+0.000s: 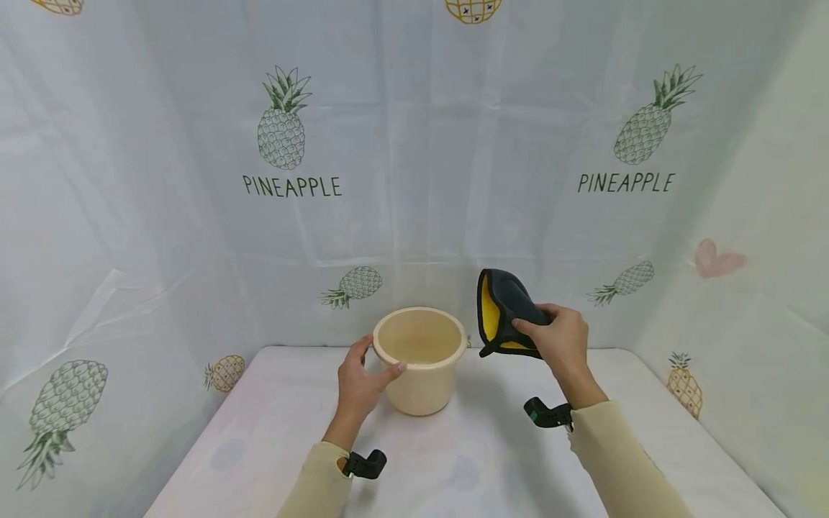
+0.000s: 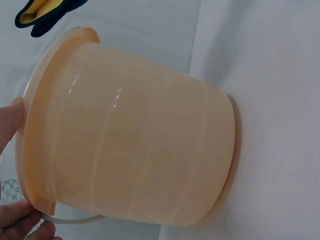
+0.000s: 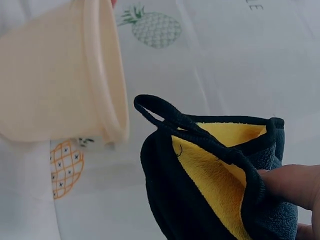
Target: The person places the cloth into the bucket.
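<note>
**Steadying a cream bucket [image 1: 421, 388] beside a raised microfibre cloth [image 1: 514, 302]**

The bucket stands upright on the counter [image 1: 291, 410], near its far edge. The left hand [image 1: 361, 385] grasps the rim [image 2: 31, 150] from the near left side: the thumb lies on the near part of the rim, and the fingers are set farther round to the left. In the left wrist view, a thin pale handle [image 2: 75, 220] shows just beside these fingers. The right hand [image 1: 560, 338] pinches the cloth between thumb and fingers, to the right of the bucket and clear of both it and the counter. The cloth is dark grey outside and yellow inside, with black edging; it bends into an open fold, and a black hanging loop [image 3: 160, 104] projects from its border toward the bucket. Each wrist carries a small black camera [image 1: 365, 465] below a cream sleeve cuff [image 1: 324, 471]. Behind the counter hangs a pale curtain [image 1: 421, 216] printed with pineapples and the word "PINEAPPLE".
</note>
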A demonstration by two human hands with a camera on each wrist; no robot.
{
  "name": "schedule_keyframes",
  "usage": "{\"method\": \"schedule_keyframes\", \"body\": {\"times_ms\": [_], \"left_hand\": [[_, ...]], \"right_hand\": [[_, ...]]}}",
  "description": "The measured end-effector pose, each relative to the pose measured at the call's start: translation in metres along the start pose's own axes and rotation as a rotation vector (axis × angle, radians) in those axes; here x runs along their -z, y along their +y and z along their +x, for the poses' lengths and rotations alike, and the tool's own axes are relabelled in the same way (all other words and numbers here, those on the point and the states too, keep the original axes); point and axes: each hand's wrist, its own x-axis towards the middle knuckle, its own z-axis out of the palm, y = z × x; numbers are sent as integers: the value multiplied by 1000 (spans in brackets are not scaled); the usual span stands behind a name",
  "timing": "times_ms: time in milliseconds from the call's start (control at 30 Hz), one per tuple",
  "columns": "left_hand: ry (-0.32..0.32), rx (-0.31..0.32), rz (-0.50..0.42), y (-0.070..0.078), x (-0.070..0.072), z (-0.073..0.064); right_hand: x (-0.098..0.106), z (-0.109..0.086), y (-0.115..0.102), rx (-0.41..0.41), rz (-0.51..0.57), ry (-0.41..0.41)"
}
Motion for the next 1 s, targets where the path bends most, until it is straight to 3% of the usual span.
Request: {"method": "schedule_keyframes", "body": {"times_ms": [767,1000], "left_hand": [[7,-13,-12,4,4,1],[6,3,-26,4,1,-1]], "right_hand": [[-72,-3,-51,40,180,-126],[-93,-3,-60,50,180,-129]]}}
